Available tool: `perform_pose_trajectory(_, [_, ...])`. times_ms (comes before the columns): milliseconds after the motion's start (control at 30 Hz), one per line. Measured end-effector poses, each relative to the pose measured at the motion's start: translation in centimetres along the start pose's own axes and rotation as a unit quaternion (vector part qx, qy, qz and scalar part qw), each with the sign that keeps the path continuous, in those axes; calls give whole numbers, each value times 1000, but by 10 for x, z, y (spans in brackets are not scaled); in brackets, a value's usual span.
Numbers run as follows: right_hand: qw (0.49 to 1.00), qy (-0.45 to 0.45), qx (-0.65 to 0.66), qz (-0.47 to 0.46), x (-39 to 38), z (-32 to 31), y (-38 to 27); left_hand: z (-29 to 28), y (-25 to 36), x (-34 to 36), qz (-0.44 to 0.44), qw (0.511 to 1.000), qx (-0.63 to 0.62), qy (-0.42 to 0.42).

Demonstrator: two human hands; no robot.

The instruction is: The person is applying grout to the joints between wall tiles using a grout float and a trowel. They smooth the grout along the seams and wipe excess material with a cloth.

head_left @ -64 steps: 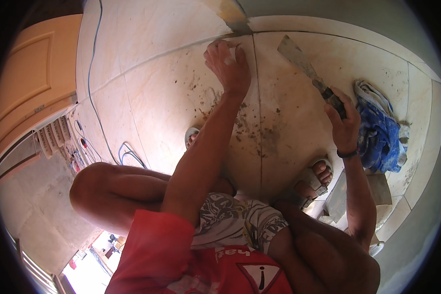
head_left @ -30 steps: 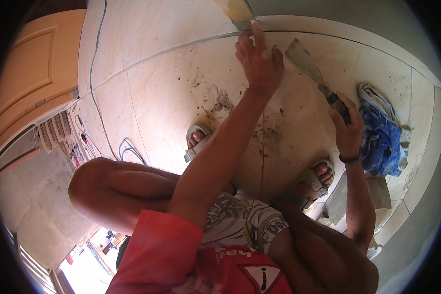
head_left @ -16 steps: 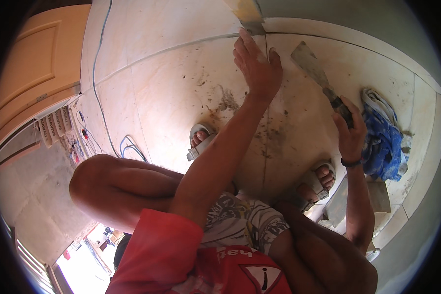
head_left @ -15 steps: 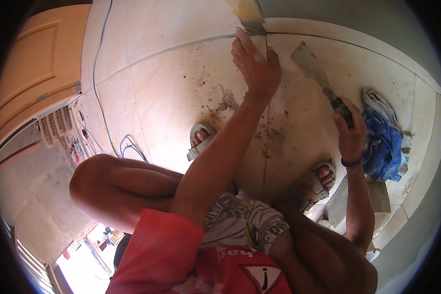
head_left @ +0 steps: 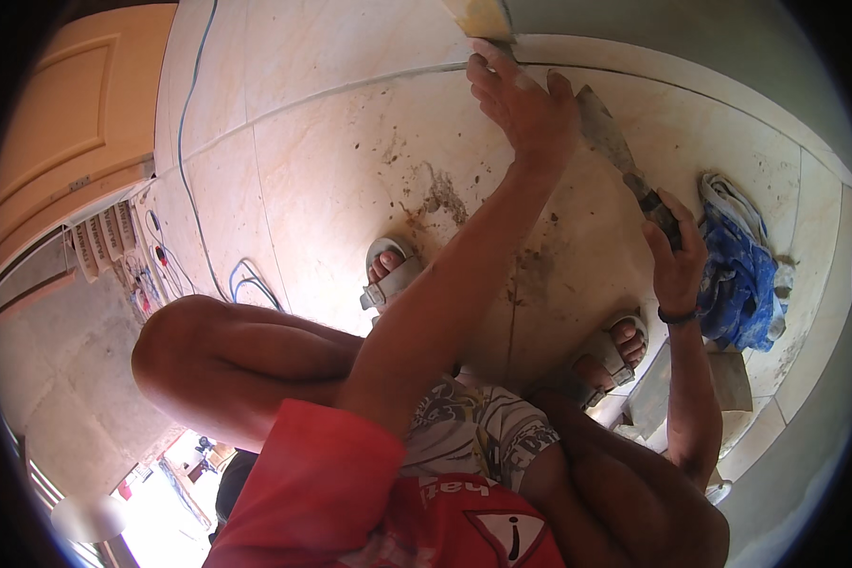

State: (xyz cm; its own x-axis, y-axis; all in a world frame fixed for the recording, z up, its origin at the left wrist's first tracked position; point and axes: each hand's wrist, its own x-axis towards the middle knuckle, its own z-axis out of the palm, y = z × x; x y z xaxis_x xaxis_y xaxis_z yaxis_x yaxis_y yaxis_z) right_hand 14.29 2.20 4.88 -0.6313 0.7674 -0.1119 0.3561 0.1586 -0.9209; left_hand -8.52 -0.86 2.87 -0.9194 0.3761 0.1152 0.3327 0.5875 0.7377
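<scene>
Left hand loosely spread near the far edge of the cream tiled floor, right hand gripping a black-handled grey metal scraper!

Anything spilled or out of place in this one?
Yes: dark crumbs and smears stand out against the pale floor tiles near the feet; a blue cloth lies crumpled beside the right hand.

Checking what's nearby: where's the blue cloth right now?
In the head view, the blue cloth lies crumpled on the tile floor at the right, just right of the right hand holding the putty knife.
</scene>
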Motion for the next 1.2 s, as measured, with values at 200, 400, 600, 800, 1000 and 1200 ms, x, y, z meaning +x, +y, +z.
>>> perform_pose_trajectory(200, [998, 5, -56, 7, 0, -4, -7, 20, 25, 0, -86, 996, -20, 16])
perform_pose_trajectory(400, [996, 6, -79, 30, -8, -6, -6, 17, 47, -4, -153, 979, -125, -50])
perform_pose_trajectory(600, [995, 10, -72, 66, -28, -11, -13, -2, 23, -20, -126, 979, -161, 1])
perform_pose_trajectory(800, [992, 4, -98, 77, -47, -38, -15, -2, 15, -10, -135, 968, -190, 90])
perform_pose_trajectory(1000, [982, -11, -184, 38, -51, -65, -42, -6, 27, 3, -152, 947, -271, 87])
perform_pose_trajectory(1200, [965, -52, -256, 23, -43, -69, -93, -13, 44, 10, -168, 926, -310, 133])
